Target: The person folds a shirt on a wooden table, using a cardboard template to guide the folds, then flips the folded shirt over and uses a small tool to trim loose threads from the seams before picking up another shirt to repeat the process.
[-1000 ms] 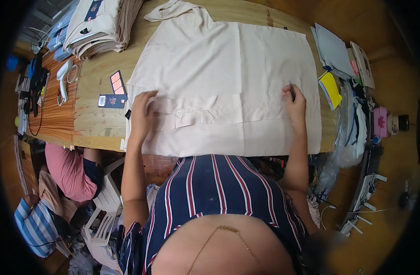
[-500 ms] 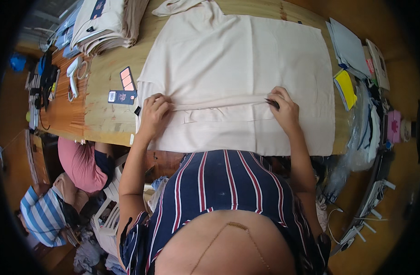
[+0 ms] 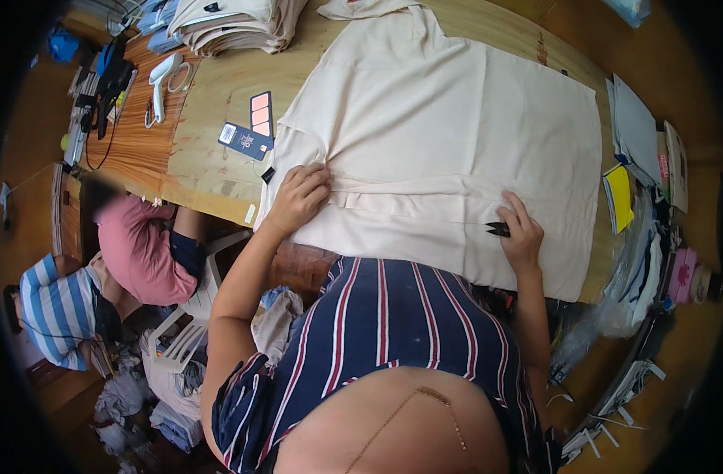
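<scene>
A cream garment (image 3: 424,103) lies spread on the wooden table, with a folded seam running crosswise near its close edge. At the left end of that seam, my left hand (image 3: 300,196) is closed on the cloth, fingers bunched together. My right hand (image 3: 523,237) holds small black thread snips (image 3: 498,229) over the garment's right part, their tips pointing left. Dark and pink-panelled hang tags (image 3: 245,141) lie beside the garment's left edge, near a small black tab (image 3: 268,175).
A stack of folded cream garments (image 3: 243,28) stands at the far left. Nearby lie a white handheld scanner (image 3: 157,87) and a tape roll (image 3: 180,77). Papers and a yellow packet (image 3: 618,197) edge the right side. Two people sit at lower left near a white chair (image 3: 180,340).
My view has shifted, so the table appears turned. My right hand has drawn toward me off the seam with the snips, its fingers loosened. My left hand still grips the cloth.
</scene>
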{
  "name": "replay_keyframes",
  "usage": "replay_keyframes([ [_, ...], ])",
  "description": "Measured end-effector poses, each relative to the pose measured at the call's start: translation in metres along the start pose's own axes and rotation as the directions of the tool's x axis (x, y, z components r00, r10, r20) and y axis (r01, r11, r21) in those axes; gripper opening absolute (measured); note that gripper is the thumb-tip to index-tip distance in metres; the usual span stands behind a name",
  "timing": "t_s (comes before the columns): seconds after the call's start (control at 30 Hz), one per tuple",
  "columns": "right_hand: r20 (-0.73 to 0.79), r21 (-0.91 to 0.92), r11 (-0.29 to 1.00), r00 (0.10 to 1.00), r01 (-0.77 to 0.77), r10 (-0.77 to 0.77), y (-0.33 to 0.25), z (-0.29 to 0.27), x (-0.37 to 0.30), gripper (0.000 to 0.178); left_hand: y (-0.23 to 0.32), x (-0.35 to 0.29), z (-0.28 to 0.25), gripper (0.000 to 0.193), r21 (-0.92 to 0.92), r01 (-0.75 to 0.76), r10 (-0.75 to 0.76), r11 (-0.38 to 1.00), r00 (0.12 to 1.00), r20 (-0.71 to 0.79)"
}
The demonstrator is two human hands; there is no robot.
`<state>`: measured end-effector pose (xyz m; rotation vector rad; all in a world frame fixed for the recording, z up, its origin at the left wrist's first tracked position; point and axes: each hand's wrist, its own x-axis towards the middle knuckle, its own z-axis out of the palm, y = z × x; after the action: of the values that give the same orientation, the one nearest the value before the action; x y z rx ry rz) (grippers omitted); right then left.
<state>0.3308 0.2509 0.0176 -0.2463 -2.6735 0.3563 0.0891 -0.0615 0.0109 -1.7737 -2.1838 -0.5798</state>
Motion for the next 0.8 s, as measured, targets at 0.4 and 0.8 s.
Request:
replay_keyframes([
  [0.4, 0.005, 0.0, 0.985, 0.985, 0.173, -0.173, -0.034, 0.014, 0.04, 0.013, 0.001, 0.028, -0.003, 0.029, -0.109, 0.305, -0.283, 0.946, 0.942, 0.179],
  [0.8, 0.26, 0.091, 0.996, 0.964, 0.025, -0.048, -0.058, 0.009, 0.015, 0.033, 0.015, 0.022, -0.01, 0.015, -0.069, 0.361, -0.336, 0.93, 0.911, 0.24],
])
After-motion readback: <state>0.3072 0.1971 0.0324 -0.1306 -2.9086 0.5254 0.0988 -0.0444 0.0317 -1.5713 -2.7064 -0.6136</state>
